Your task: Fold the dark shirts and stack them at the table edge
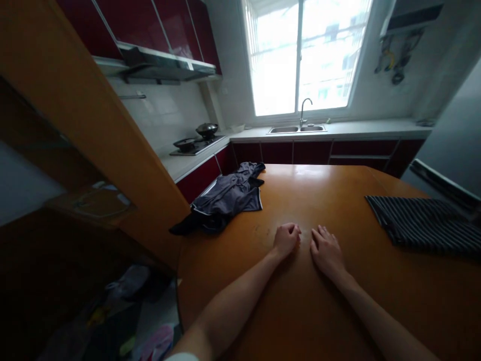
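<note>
1. Grip of the left hand: curled into a loose fist on the tabletop, nothing seen in it.
2. Grip of the right hand: palm down, fingers close together and nearly straight, holding nothing visible.
3. Striped cloth, spread on the tabletop well to the right of the right hand: looks light, soft and limp; its left edge offers corners to pinch.
4. Gray garment, rumpled at the tabletop's left side, beyond the left hand: seems thin, floppy, perhaps slightly slippery, unlikely to break; the pale-trimmed edge facing the hands looks easiest to grasp.
</note>
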`<state>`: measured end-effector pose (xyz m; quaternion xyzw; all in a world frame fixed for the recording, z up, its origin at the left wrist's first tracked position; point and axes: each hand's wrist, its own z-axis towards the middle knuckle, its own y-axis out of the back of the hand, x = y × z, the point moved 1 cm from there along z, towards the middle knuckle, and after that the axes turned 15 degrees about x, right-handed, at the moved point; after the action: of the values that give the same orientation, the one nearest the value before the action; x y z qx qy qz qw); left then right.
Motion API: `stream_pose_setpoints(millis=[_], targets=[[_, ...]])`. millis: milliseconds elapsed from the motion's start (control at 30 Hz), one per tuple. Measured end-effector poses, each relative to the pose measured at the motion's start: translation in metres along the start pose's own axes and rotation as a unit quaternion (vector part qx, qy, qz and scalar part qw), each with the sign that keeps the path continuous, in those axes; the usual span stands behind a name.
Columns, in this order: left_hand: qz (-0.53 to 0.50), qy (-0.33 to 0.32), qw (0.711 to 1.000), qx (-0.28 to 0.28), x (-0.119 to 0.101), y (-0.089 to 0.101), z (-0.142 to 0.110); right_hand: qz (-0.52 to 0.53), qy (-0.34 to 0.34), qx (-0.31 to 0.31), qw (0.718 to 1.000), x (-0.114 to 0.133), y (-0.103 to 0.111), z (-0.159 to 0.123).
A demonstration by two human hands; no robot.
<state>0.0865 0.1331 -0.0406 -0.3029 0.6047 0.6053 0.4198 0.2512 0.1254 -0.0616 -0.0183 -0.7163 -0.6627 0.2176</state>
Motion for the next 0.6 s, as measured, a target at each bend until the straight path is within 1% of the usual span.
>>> stream_pose_setpoints(millis=[267,600], targets=[[-0.010,0.002,1.000,0.010,-0.0013,0.0012,-0.0020,-0.027,0.008,-0.022,0.999,-0.0041,-0.0091,-0.0016],[-0.018,-0.003,1.000,0.013,-0.0018,0.0029,-0.0059,-0.007,0.021,-0.031,0.999,-0.0069,-0.0101,-0.0013]])
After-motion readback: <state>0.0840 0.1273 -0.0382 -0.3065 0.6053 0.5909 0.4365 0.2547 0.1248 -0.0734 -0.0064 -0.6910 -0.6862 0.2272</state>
